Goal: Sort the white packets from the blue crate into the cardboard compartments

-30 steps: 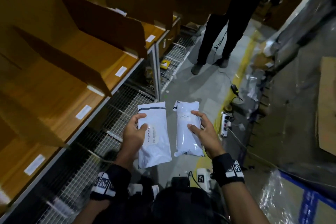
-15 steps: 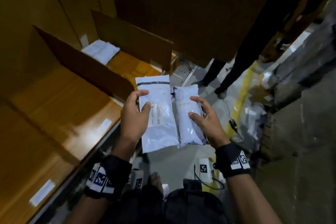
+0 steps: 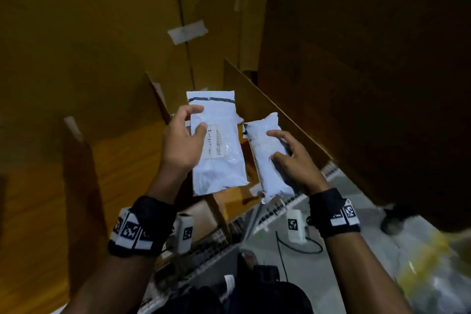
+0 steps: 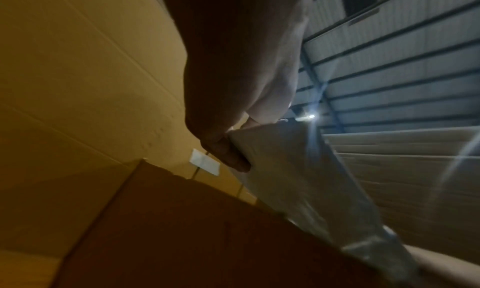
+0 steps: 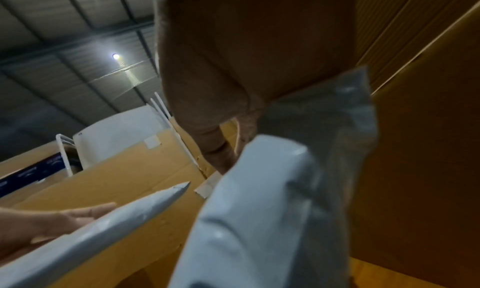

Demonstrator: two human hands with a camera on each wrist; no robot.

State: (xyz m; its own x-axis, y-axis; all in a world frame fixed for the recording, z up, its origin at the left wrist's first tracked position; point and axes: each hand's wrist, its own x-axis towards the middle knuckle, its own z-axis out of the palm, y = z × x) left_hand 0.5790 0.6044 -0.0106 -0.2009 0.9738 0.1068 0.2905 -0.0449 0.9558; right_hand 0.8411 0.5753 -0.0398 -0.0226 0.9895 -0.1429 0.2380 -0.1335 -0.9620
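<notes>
1. Background: tall brown cardboard walls (image 3: 84,33) fill the upper field of the head view; a strip of pale tape (image 3: 187,31) bridges a vertical seam above the flat packet; the wrist views show a ribbed metal roof with one lamp (image 5: 115,56)
2. Cardboard compartments (image 3: 122,160): upright dividers (image 3: 270,112) split an orange-brown shelf floor; one divider edge rises just behind and to the right of the flat packet
3. Flat packet (image 3: 219,145): white poly mailer with a dark band across its top edge, held in the air in front of the compartments, long side upright. Its pale label carries the handwritten word "EXCEPTION" beside a barcode; the barcode digits are too small to read
4. Left hand (image 3: 182,143): pinches the left edge of the flat packet, thumb on the printed face near the label, fingers curled behind the edge; the left wrist view shows the thumb (image 4: 228,154) pressed on the packet's face
5. Padded packet (image 3: 267,158): narrower, bulging white mailer just right of the flat packet, apart from it, tilted slightly; faint handwriting on its face is illegible
6. Right hand (image 3: 293,158): grips the right side of the padded packet, fingers curled over its face, thumb lower down against it
7. Wrist bands (image 3: 334,211): dark straps bearing black-and-white square markers, below the flat packet on both forearms
8. White wire grid (image 3: 275,209): lies below the padded packet, near the grey floor
</notes>
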